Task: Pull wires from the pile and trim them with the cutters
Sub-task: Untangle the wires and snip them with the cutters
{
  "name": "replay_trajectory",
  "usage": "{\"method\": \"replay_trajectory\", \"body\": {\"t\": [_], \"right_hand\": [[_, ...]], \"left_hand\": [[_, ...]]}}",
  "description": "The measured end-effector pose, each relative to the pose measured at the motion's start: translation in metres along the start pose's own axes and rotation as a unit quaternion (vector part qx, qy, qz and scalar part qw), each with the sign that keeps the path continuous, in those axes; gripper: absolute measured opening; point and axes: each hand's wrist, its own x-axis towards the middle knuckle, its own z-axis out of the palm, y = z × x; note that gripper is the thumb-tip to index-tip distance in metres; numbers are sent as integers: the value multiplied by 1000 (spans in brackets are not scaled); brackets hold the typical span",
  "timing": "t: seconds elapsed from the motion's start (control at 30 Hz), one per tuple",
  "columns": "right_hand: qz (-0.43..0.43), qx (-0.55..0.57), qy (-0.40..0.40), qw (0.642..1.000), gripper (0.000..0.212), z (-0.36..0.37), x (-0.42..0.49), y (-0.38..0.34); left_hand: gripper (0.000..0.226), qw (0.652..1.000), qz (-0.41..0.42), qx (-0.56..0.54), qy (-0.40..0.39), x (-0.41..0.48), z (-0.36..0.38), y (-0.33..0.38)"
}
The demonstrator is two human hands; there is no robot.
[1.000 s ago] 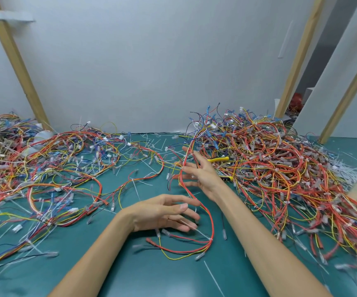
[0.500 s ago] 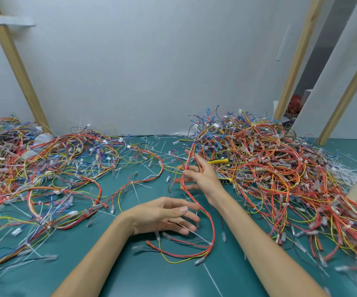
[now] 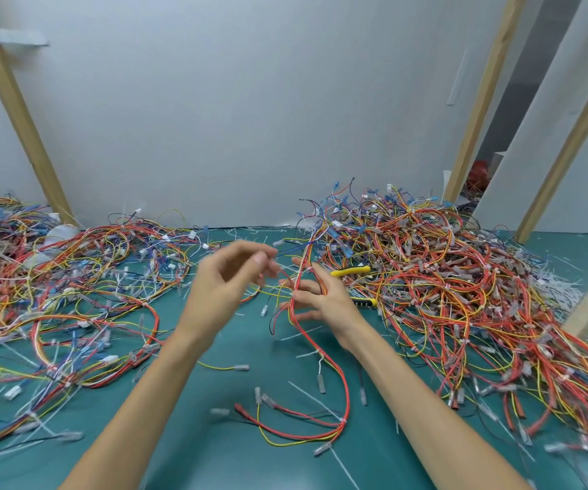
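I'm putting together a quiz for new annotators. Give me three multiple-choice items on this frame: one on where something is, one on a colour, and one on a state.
1. Where do the yellow-handled cutters lie?
A. on bare mat at the near edge
B. at the edge of the right wire pile, just beyond the right hand
C. in a toolbox

2. What colour is the table mat?
A. teal green
B. white
C. black

3. What is the right hand doing?
A. lying flat, empty
B. holding a red wire bundle
C. gripping the cutters

Answers:
1 B, the yellow handles show among the wires behind the fingers.
2 A, the bare mat shows between the arms.
3 B, the bundle runs up through its fingers.
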Motion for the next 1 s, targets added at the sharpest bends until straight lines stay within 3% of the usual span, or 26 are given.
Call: {"method": "replay_trajectory", "body": {"t": [0.07, 0.13, 0.23, 0.33, 0.47, 0.6, 0.7, 0.8, 1.0], "right_hand": [[2, 15, -18, 1000, 53, -1, -1, -1], [3, 36, -47, 998, 51, -1, -2, -2], [2, 78, -93, 993, 48, 5, -2, 1], [9, 115, -122, 986, 48, 11, -1, 6], [36, 160, -128, 978, 44, 13, -2, 16], [70, 182, -132, 972, 40, 16, -2, 23], [75, 169, -150, 971, 38, 17, -3, 23], [75, 155, -168, 971, 37, 18, -4, 21], [81, 97, -154, 980, 28, 22, -6, 21]], "left_hand": [[17, 995, -2, 45, 84, 18, -10, -1], [19, 988, -46, 92, 114, 31, -16, -6], [31, 978, -162, 131, 29, 41, -19, -21], [40, 962, -268, 15, -49, 39, -5, -27], [23, 928, -325, -184, -8, 32, 12, -30], [30, 928, -315, -200, 9, 22, 20, -39], [20, 923, -317, -218, 20, 17, 22, -42], [21, 931, -315, -183, 4, 15, 21, -47], [27, 975, -214, -57, 20, 11, 23, -51]]}}
